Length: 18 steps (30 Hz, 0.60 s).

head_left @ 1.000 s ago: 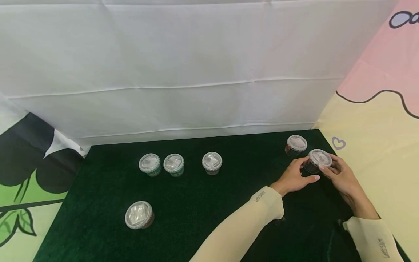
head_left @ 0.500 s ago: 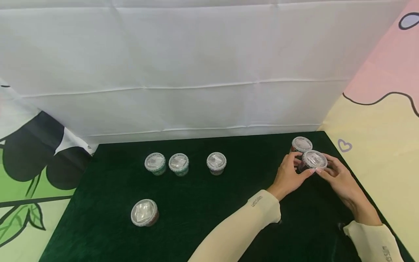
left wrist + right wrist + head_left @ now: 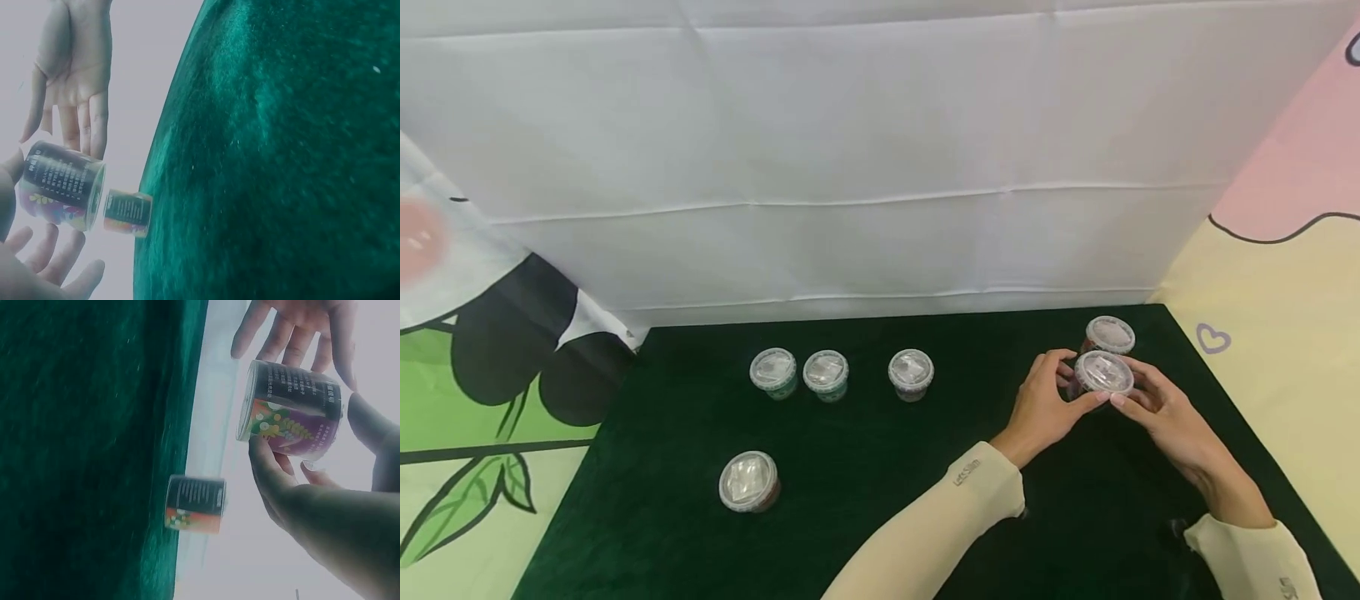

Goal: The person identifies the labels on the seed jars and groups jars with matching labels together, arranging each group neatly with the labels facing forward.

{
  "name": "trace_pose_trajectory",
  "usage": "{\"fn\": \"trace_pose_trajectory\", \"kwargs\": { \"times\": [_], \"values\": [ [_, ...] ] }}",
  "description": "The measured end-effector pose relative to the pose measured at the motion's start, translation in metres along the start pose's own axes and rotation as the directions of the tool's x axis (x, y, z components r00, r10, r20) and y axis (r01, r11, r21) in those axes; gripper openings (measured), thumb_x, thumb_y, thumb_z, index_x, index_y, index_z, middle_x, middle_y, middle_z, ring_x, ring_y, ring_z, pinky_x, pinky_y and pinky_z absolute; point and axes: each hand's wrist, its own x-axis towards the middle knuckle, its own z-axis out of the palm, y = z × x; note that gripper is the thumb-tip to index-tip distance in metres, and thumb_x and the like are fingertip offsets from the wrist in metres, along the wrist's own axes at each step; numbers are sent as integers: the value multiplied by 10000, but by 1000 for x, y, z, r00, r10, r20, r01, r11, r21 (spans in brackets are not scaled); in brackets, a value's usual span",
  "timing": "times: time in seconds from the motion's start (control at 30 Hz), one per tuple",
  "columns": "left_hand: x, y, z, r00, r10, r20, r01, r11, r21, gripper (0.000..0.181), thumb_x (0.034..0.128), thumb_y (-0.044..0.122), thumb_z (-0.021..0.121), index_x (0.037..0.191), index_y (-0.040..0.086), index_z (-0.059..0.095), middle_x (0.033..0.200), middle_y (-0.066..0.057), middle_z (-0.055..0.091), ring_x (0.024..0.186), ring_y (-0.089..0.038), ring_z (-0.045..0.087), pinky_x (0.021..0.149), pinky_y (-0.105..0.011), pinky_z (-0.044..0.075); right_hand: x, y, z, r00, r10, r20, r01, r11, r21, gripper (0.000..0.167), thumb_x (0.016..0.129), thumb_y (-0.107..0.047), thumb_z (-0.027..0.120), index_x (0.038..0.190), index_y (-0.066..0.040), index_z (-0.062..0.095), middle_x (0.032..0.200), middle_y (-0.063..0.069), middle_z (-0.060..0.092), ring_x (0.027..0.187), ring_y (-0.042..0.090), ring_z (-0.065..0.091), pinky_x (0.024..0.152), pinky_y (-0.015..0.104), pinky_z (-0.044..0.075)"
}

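Observation:
A small labelled can with a clear lid (image 3: 1103,372) is held between both hands at the right of the table. My left hand (image 3: 1039,410) grips its left side, and my right hand (image 3: 1172,429) grips its right side; the two thumbs almost meet at the near rim. In the left wrist view the can (image 3: 61,181) shows a dark label with bright flowers and stands off the cloth. The right wrist view shows purple and orange on the can's label (image 3: 294,409). Just behind it a second lidded can (image 3: 1109,334) stands on the table, partly hidden.
Two lidded cans, one at far left (image 3: 773,369) and one beside it (image 3: 826,372), stand near the back. Another can (image 3: 911,371) is at mid-table. A wider can (image 3: 748,482) sits nearer. Green cloth (image 3: 850,542) covers the table; a white curtain (image 3: 865,167) hangs behind.
Both hands have carried the can leftward, nearer to the front of the standing can. My left thumb has come in against the can. The head view has shifted slightly.

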Motion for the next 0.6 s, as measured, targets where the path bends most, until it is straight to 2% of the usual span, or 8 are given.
{"fn": "trace_pose_trajectory", "kwargs": {
  "times": [0.2,0.47,0.6],
  "values": [
    [-7,-4,-15,1000,-23,-7,22,1000,-14,647,930,353,838,1470,194,519,1271,42,585,1104,-17,587,879,-150,510,4,-7,10,999,-6,46,6,1000,-16,641,1099,-147,585,1640,-41,258,1409,-34,459,1128,-142,551,899,49,466],
    [-15,-8,-30,1000,-29,-5,29,999,-29,664,937,351,831,1492,192,502,1342,26,590,1179,-46,576,988,-193,512,6,-15,21,995,-21,95,19,1000,13,637,1104,-154,577,1655,-81,265,1405,-82,459,1148,-120,553,916,54,459],
    [-21,-11,-37,999,-40,9,40,998,-53,664,951,336,817,1510,197,486,1414,25,578,1266,-73,567,1068,-239,501,7,-19,28,992,-20,121,19,1000,15,621,1109,-162,569,1649,-76,274,1459,16,445,1159,-116,547,922,70,466]
  ]
}}
